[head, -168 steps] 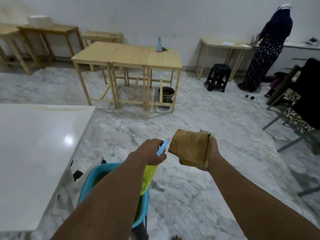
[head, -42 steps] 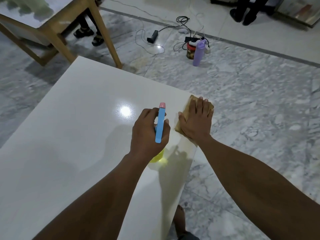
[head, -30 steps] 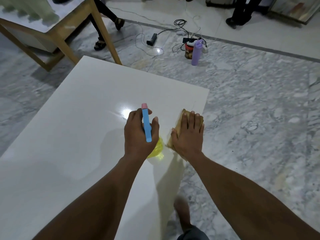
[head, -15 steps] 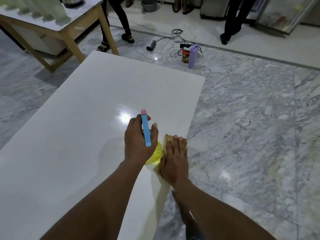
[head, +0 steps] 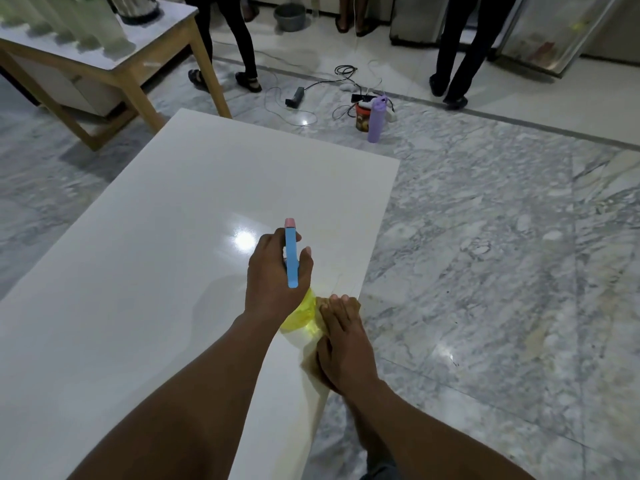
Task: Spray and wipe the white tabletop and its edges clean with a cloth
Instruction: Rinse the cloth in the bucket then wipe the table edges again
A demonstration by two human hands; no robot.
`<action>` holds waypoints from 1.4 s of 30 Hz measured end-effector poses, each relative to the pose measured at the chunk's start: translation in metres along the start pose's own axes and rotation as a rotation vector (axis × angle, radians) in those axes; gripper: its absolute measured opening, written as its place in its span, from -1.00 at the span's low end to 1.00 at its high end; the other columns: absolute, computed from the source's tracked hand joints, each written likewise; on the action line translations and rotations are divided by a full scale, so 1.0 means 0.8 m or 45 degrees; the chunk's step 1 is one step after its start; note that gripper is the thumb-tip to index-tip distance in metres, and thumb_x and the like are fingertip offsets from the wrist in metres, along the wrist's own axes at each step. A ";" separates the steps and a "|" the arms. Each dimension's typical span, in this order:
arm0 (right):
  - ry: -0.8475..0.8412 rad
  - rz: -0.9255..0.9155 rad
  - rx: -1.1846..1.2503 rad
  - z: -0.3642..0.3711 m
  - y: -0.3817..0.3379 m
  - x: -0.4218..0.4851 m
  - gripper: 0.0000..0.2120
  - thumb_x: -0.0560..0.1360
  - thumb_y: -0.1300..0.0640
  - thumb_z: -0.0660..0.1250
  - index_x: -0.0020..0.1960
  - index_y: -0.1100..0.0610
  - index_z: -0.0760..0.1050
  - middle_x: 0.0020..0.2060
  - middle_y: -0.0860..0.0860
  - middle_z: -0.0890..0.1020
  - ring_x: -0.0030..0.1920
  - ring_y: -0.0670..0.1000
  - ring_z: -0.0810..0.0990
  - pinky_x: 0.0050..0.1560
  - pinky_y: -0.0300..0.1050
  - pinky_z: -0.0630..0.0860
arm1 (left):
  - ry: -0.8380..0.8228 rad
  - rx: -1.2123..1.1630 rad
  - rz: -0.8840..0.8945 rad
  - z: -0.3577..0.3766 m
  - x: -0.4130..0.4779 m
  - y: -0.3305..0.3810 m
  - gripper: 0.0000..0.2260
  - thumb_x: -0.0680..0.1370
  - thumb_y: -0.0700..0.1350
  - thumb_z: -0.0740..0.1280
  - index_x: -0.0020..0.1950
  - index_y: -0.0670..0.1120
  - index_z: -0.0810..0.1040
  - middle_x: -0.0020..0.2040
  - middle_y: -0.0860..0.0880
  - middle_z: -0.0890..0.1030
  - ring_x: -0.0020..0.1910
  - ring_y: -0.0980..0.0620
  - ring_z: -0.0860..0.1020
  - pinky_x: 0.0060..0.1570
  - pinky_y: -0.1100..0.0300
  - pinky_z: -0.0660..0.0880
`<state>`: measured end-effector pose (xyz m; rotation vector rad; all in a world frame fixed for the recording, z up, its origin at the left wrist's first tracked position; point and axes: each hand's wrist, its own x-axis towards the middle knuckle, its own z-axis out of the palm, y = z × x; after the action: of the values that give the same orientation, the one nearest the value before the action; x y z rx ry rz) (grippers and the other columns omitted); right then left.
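Left hand grips the spray bottle; at its 4 o'clock, right hand lies flat, fingers extended, on the cloth at the worktop edge.

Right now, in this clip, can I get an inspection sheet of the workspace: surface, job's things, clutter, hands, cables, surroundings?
Surface: white tabletop, glossy, with a light glare; faint streaks near the right edge.
Job's things: spray bottle, blue head and yellow body; cloth at the right edge, mostly hidden under the hand.
Clutter: nothing seen on the tabletop.
Hands: left hand grips the spray bottle above the tabletop; right hand presses flat on the cloth.
Cables: loose cables and a power strip on the floor beyond the table.
Surroundings: purple bottle and jar on the marble floor; wooden table; people's legs farther off.
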<state>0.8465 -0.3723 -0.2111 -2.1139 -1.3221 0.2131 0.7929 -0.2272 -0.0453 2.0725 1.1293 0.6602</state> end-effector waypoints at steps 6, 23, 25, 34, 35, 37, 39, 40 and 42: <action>-0.033 0.195 -0.168 0.008 -0.020 0.002 -0.39 0.50 0.07 0.11 0.53 0.19 0.28 0.53 0.17 0.28 0.58 0.22 0.11 0.53 0.24 0.14 | 0.038 0.039 -0.025 -0.033 -0.034 -0.020 -0.73 0.62 -0.02 0.45 0.25 -0.13 0.61 0.04 -0.07 0.63 -0.12 -0.01 0.60 -0.10 0.46 0.39; -0.152 0.413 -0.501 0.044 -0.106 -0.090 -0.29 0.54 -0.09 0.05 0.60 0.21 0.02 0.58 0.24 0.09 0.58 0.29 -0.05 0.54 0.24 -0.06 | 0.161 -0.025 -0.081 -0.156 -0.226 -0.104 -0.79 0.62 -0.04 0.44 0.21 -0.09 0.60 -0.04 0.01 0.57 -0.21 0.00 0.60 -0.17 0.53 0.37; -0.156 0.422 -0.475 0.042 -0.108 -0.090 -0.28 0.54 -0.10 0.04 0.61 0.18 -0.02 0.59 0.22 0.06 0.59 0.27 -0.07 0.53 0.25 -0.03 | 0.166 -0.026 -0.097 -0.160 -0.236 -0.106 -0.78 0.62 -0.03 0.44 0.21 -0.09 0.60 -0.03 0.00 0.58 -0.19 -0.03 0.63 -0.14 0.52 0.37; -0.142 0.396 -0.443 0.052 -0.151 -0.153 -0.27 0.52 -0.09 0.06 0.59 0.21 0.04 0.58 0.24 0.10 0.58 0.28 -0.03 0.53 0.25 0.01 | 0.232 -0.031 -0.169 -0.180 -0.300 -0.122 -0.75 0.61 -0.01 0.43 0.22 -0.11 0.58 -0.02 -0.07 0.63 -0.16 -0.03 0.62 -0.05 0.15 0.56; -0.144 0.399 -0.444 0.053 -0.154 -0.158 -0.27 0.52 -0.09 0.06 0.60 0.21 0.04 0.58 0.24 0.10 0.58 0.28 -0.03 0.53 0.24 -0.02 | 0.228 -0.043 -0.179 -0.182 -0.307 -0.122 -0.73 0.60 0.01 0.41 0.22 -0.09 0.57 -0.01 -0.08 0.64 -0.14 -0.04 0.64 -0.04 0.09 0.60; -0.132 0.401 -0.448 0.057 -0.164 -0.174 -0.27 0.51 -0.08 0.05 0.60 0.21 0.03 0.58 0.24 0.09 0.58 0.27 -0.04 0.54 0.23 -0.05 | 0.224 -0.058 -0.192 -0.190 -0.328 -0.124 -0.70 0.56 0.05 0.37 0.21 -0.08 0.57 -0.01 -0.08 0.65 -0.10 -0.05 0.66 0.00 0.03 0.65; -0.120 0.392 -0.453 0.064 -0.178 -0.196 -0.27 0.50 -0.09 0.04 0.60 0.21 0.04 0.58 0.24 0.09 0.58 0.28 -0.04 0.54 0.22 -0.08 | 0.220 -0.065 -0.189 -0.201 -0.350 -0.129 -0.69 0.55 0.05 0.36 0.21 -0.10 0.57 0.00 -0.09 0.65 -0.12 -0.06 0.66 0.00 0.00 0.66; -0.117 0.395 -0.450 0.068 -0.186 -0.208 -0.26 0.50 -0.09 0.03 0.60 0.22 0.04 0.58 0.24 0.09 0.58 0.28 -0.05 0.54 0.21 -0.08 | 0.216 -0.070 -0.185 -0.207 -0.362 -0.132 -0.70 0.56 0.03 0.38 0.21 -0.10 0.57 0.00 -0.10 0.65 -0.14 -0.08 0.67 0.00 -0.03 0.67; -0.110 0.409 -0.439 0.079 -0.207 -0.246 -0.26 0.51 -0.09 0.04 0.60 0.21 0.02 0.59 0.23 0.06 0.59 0.27 -0.08 0.54 0.22 -0.08 | 0.197 -0.080 -0.167 -0.225 -0.399 -0.141 -0.74 0.58 -0.03 0.42 0.20 -0.11 0.57 0.01 -0.11 0.66 -0.16 -0.10 0.67 0.01 -0.07 0.67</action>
<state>0.5981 -0.4647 -0.2003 -2.6350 -1.1221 0.2238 0.4508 -0.4002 -0.0508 1.9027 1.3018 0.7915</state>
